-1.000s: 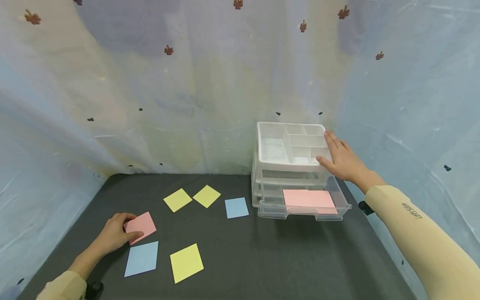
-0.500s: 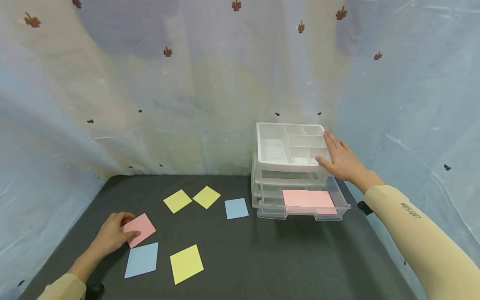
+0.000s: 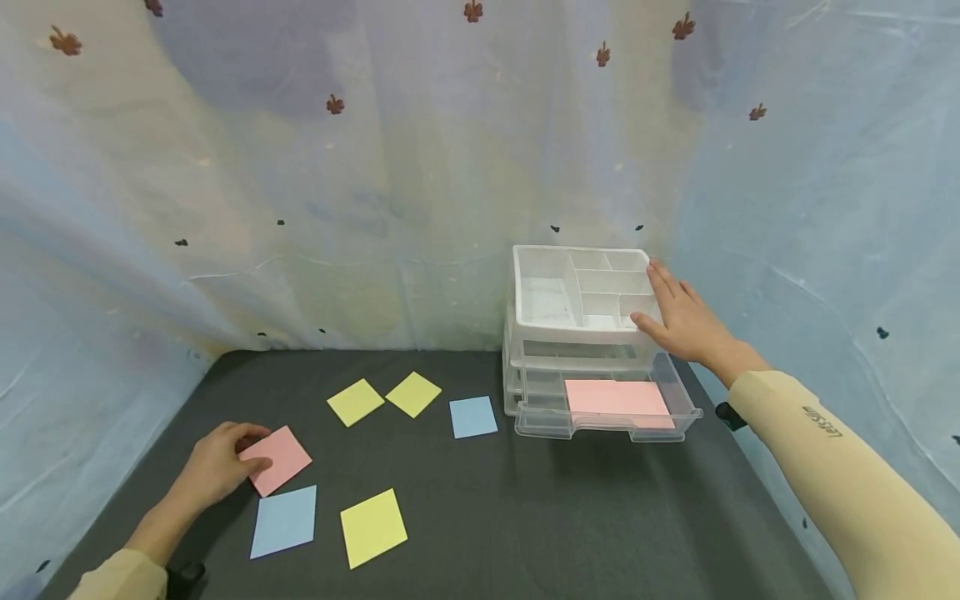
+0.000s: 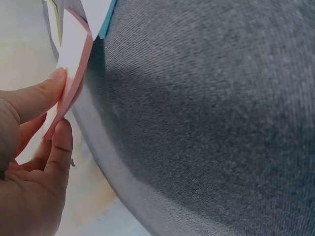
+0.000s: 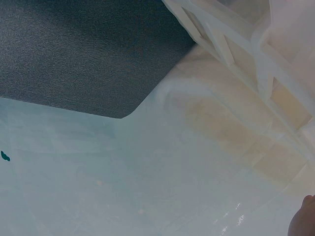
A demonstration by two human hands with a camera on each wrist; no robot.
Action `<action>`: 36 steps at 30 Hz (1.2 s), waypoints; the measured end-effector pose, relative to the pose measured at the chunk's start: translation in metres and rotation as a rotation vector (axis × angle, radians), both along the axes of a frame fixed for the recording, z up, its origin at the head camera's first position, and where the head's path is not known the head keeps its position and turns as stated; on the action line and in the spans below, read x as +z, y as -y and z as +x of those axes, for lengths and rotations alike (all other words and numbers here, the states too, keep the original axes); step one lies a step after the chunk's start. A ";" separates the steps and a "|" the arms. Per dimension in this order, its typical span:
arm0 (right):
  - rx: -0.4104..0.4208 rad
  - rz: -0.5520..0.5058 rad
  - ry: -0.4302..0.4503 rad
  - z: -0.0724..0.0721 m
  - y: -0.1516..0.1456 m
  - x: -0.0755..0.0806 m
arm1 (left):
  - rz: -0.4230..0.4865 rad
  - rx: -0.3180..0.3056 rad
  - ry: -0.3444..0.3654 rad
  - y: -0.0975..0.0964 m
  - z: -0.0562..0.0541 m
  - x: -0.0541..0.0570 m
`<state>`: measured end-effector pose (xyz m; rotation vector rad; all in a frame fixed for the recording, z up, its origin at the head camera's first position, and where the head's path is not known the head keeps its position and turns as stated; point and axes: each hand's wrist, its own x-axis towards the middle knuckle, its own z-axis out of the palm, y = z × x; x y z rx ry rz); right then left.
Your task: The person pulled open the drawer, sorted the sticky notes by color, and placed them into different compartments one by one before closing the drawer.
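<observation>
At the left of the table, my left hand (image 3: 219,467) pinches the near-left part of a pink sticky note pad (image 3: 283,458) between thumb and fingers. The left wrist view shows the thickness of that pink pad (image 4: 74,54), tilted with the thumb on its face. Just in front of it lies a blue sticky note pad (image 3: 285,521). Over on the right, my right hand (image 3: 686,321) rests with straight fingers on the right rim of a white drawer organizer (image 3: 585,335). Its lower clear drawer (image 3: 543,421) is pulled out and holds pink sticky notes (image 3: 618,400).
Two yellow sticky notes (image 3: 356,402) lie toward the back, with a smaller blue one (image 3: 473,417) left of the organizer. A larger yellow one (image 3: 373,528) lies nearer the front. The dark table (image 3: 480,517) is enclosed by patterned curtains (image 3: 420,183).
My left hand has shifted slightly left, and more of the pink sticky note pad shows past the fingers. The right hand and the drawer organizer have stayed put.
</observation>
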<state>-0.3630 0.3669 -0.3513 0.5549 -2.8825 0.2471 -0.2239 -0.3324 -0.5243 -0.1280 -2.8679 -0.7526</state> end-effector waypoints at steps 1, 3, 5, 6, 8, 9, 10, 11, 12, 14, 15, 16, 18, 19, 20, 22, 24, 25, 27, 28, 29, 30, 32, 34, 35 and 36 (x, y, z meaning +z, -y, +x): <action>-0.004 0.002 0.002 0.000 0.000 0.000 | -0.005 -0.003 0.005 0.000 0.000 0.001; -0.008 0.002 0.004 0.000 0.000 -0.001 | -0.012 -0.009 0.014 0.000 0.001 0.003; -0.003 -0.005 -0.003 -0.001 -0.001 -0.002 | -0.018 -0.011 0.018 0.000 0.001 0.004; -0.002 -0.009 -0.006 -0.001 -0.002 -0.002 | -0.023 -0.010 0.014 -0.001 0.001 0.005; 0.000 -0.014 -0.010 -0.001 -0.002 -0.002 | -0.026 -0.010 -0.001 -0.002 0.001 0.006; 0.000 -0.015 -0.009 -0.001 -0.002 -0.002 | -0.026 -0.010 -0.010 -0.003 0.002 0.006; -0.001 -0.014 -0.008 -0.001 -0.003 -0.002 | -0.025 -0.009 -0.019 -0.004 0.002 0.007; -0.003 -0.010 -0.007 0.000 -0.002 -0.002 | -0.025 -0.009 -0.033 -0.005 0.002 0.007; -0.007 -0.007 0.000 0.000 -0.002 -0.001 | -0.023 -0.008 -0.042 -0.006 0.003 0.007; -0.009 0.000 0.008 0.001 -0.001 0.000 | -0.014 -0.010 -0.062 -0.008 0.003 0.008; -0.010 0.001 0.012 0.001 -0.001 0.000 | -0.010 -0.011 -0.072 -0.009 0.004 0.008; -0.010 0.002 0.014 0.001 -0.001 0.000 | -0.005 -0.013 -0.083 -0.010 0.004 0.008; -0.009 0.002 0.016 0.002 -0.001 0.000 | 0.004 -0.017 -0.108 -0.012 0.005 0.008; -0.009 0.001 0.015 0.002 -0.001 -0.001 | 0.007 -0.020 -0.122 -0.013 0.005 0.008; -0.008 0.001 0.013 0.002 -0.001 -0.001 | 0.008 -0.021 -0.131 -0.014 0.005 0.008; -0.007 0.000 0.009 0.002 -0.001 -0.001 | 0.008 -0.023 -0.147 -0.016 0.006 0.009; -0.007 0.000 0.006 0.002 -0.001 -0.001 | 0.008 -0.025 -0.155 -0.019 0.006 0.010; -0.008 -0.001 0.005 0.002 -0.001 -0.001 | 0.012 -0.028 -0.155 -0.020 0.006 0.011; -0.009 -0.001 0.007 0.002 -0.001 -0.001 | 0.016 -0.031 -0.160 -0.022 0.006 0.014; -0.009 0.000 0.008 0.002 -0.001 -0.001 | 0.019 -0.033 -0.165 -0.024 0.006 0.015; -0.010 0.001 0.009 0.002 -0.001 0.000 | 0.022 -0.035 -0.171 -0.025 0.006 0.016; -0.012 0.001 0.011 0.002 -0.001 0.000 | 0.025 -0.036 -0.178 -0.026 0.006 0.017; -0.013 0.003 0.013 0.002 -0.001 0.000 | 0.027 -0.037 -0.201 -0.029 0.005 0.019; -0.014 0.000 0.016 0.002 -0.001 0.000 | 0.032 -0.037 -0.226 -0.032 0.004 0.021; -0.015 -0.001 0.016 0.002 -0.001 0.000 | 0.034 -0.036 -0.240 -0.033 0.003 0.022; -0.016 0.000 0.017 0.002 0.000 0.000 | 0.039 -0.036 -0.251 -0.035 0.002 0.023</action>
